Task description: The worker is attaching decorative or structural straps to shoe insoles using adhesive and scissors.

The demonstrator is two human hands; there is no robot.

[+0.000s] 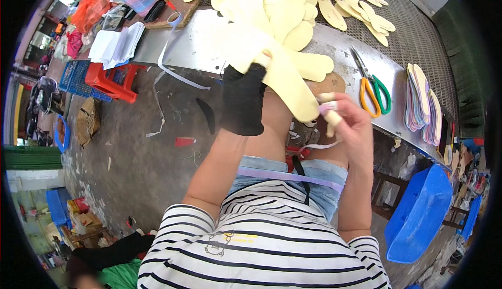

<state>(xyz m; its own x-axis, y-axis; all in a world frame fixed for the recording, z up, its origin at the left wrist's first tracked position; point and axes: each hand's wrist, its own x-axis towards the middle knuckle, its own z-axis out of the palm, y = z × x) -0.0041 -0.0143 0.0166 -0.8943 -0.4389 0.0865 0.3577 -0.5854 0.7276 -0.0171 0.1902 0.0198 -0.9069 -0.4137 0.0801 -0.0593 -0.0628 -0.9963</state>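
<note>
My left hand (246,95), in a black fingerless glove, grips a pale yellow insole (290,87) over my lap, its thumb on the upper face. The insole's rounded end points toward my right hand (353,121), whose fingertips have pale covers. Those fingers pinch a lilac strip (325,108) beside that end; whether it touches the insole I cannot tell. A pale strip (320,146) trails below the right hand, and a lilac band (290,175) lies across my lap. Beyond my hands, a heap of similar insoles (295,12) covers part of the metal-topped table (180,48).
Scissors (372,89) with orange and green handles lie on the table at right, near upright stacks of insoles (418,103). A blue bin (421,213) stands at lower right. At left are a red stool (111,81), white papers (117,44) and a dangling ribbon (167,53).
</note>
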